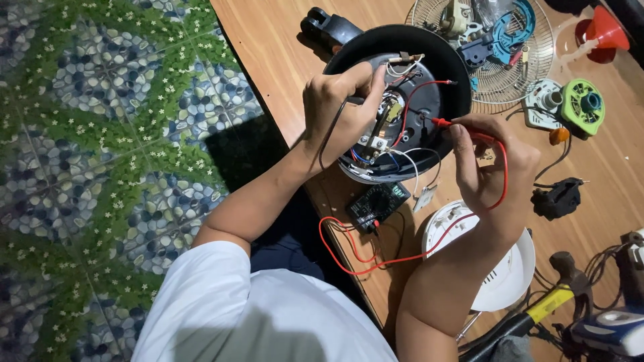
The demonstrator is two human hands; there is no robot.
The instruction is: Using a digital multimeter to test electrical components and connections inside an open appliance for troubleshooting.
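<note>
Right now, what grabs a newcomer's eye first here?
The round black appliance base, upturned at the table's centre with its wiring exposed. Both hands work on it: the left hand holds a black probe, the right hand a red probe. A small black meter lies just below, red lead looping off the table edge.

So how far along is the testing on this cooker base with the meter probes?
Done: the black cooker base lies upturned, wiring exposed, its white cover set aside, and the multimeter is out on the table. In hand: the right hand presses the red probe inside; the left hand holds the black lead. Left: the cover is not yet refitted.
</note>
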